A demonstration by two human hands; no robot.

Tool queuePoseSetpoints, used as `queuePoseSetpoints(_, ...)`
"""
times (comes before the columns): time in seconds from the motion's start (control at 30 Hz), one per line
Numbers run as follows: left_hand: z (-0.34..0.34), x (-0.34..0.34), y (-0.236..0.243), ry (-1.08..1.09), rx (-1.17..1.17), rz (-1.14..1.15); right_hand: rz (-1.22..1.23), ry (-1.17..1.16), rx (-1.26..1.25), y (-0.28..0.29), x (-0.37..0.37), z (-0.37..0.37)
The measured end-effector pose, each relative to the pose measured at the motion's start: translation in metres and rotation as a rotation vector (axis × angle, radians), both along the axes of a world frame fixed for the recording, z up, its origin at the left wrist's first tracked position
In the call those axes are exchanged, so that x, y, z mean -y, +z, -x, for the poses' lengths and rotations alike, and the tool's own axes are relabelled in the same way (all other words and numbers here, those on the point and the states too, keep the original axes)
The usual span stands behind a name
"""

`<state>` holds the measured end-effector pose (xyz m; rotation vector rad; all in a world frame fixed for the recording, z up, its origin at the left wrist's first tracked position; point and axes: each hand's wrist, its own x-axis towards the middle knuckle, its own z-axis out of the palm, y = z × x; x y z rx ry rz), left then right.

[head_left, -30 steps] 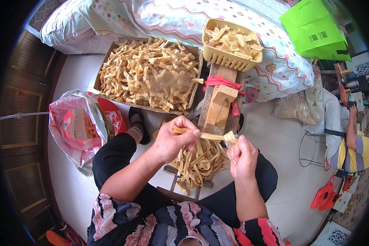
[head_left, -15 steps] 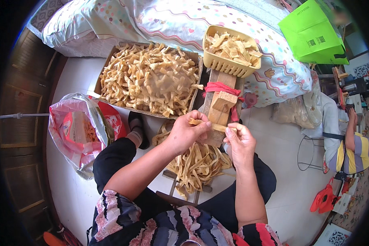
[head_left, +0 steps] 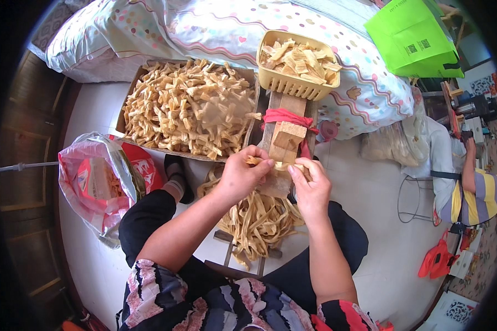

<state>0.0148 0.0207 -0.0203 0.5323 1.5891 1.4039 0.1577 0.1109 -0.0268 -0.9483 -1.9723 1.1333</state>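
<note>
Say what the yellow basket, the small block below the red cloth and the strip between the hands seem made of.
Basket: probably moulded plastic, slightly glossy, with regular slots. Block: apparently bare wood, matte, tan and rough-faced. Strip: perhaps dried food or plant fibre, thin, dull, yellowish, too covered to settle.

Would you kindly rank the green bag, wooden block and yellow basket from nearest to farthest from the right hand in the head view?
From the right hand, nearest first:
1. Wooden block, ahead and slightly left.
2. Yellow basket, beyond the block.
3. Green bag, ahead and well to the right.
</note>
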Motion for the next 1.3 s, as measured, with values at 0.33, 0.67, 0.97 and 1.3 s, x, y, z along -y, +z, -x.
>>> queuePoseSetpoints(0.33,0.012,0.025,0.012,-0.036,-0.203,-0.106,0.409,0.222,-0.139,0.022,0.027,-0.016)
queuePoseSetpoints(0.67,0.012,0.052,0.028,-0.637,-0.234,-0.200,0.052,0.486,0.254,0.019,0.036,-0.025)
queuePoseSetpoints(0.97,0.021,0.083,0.046,-0.639,-0.208,-0.273,1.173,0.762,-0.340,0.017,0.062,-0.031)
queuePoseSetpoints(1.3,0.113,0.169,0.082,0.109,-0.576,0.008,-0.020,0.967,1.046,-0.086,0.094,0.010)
